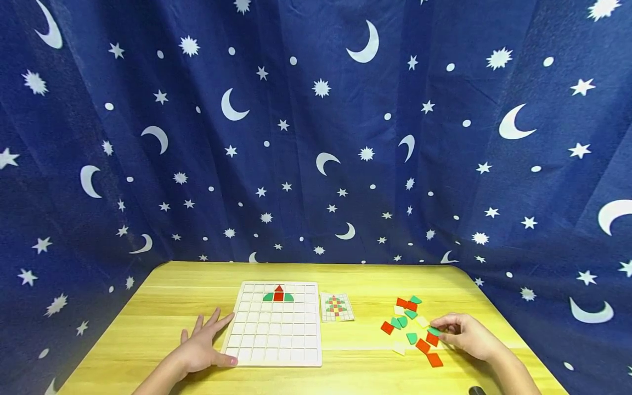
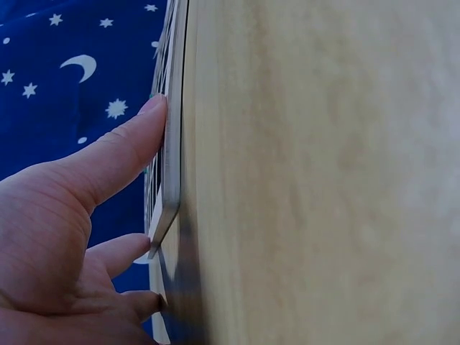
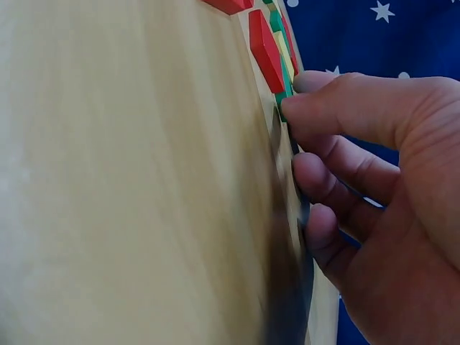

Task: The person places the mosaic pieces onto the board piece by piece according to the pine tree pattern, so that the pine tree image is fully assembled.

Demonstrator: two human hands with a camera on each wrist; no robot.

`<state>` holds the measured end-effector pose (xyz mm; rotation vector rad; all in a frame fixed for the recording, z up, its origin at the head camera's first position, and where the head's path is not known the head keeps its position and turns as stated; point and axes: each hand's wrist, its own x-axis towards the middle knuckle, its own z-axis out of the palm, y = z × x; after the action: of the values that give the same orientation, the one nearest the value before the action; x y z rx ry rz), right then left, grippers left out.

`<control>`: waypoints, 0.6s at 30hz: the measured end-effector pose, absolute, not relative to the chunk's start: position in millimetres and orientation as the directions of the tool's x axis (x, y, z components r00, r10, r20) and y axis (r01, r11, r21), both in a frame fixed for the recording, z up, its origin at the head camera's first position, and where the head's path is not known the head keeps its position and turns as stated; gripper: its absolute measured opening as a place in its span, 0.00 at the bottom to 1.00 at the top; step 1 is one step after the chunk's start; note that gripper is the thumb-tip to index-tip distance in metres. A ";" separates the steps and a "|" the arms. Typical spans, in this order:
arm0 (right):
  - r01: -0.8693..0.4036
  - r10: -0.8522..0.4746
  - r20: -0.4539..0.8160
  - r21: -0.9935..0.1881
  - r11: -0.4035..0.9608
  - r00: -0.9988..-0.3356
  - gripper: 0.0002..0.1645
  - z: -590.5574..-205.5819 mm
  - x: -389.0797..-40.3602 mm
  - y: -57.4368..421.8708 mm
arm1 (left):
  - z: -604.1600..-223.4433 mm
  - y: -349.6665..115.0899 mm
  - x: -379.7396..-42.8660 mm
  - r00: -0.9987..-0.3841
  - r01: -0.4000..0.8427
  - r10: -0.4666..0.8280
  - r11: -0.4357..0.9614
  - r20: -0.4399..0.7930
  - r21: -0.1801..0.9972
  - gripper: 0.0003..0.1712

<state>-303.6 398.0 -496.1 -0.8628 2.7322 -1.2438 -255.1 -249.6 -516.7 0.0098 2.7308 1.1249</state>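
Note:
A white grid board (image 1: 276,354) lies on the table, with a red triangle (image 1: 279,289) above a red square (image 1: 278,297) and a green quarter-circle on either side of it. My left hand (image 1: 199,346) rests at the board's left edge with spread, straight fingers; its thumb is over the near corner. Over at the right, my right hand (image 1: 469,333) pinches a green quarter-circle piece (image 1: 434,331) between thumb and index finger, right above a red square tile (image 1: 432,340). In the right wrist view the green piece (image 3: 285,111) shows at the thumb tip.
A small pattern card (image 1: 323,316) lies just right of the board. Several loose red, green and pale yellow tiles (image 1: 422,345) are scattered left of my right hand. A dark object (image 1: 477,390) shows at the near edge. A blue star-and-moon curtain (image 1: 316,126) hangs behind the table.

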 end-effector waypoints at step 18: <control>-0.375 -0.392 0.125 -0.643 0.668 -0.911 0.14 -486.8 -298.0 396.1 | -520.9 -252.3 -256.9 -0.982 -0.063 0.082 0.708 -0.172 0.703 0.76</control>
<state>-298.0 396.1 -486.8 -0.6555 2.8466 -1.0884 -256.9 -252.3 -520.9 0.0155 2.7247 1.1314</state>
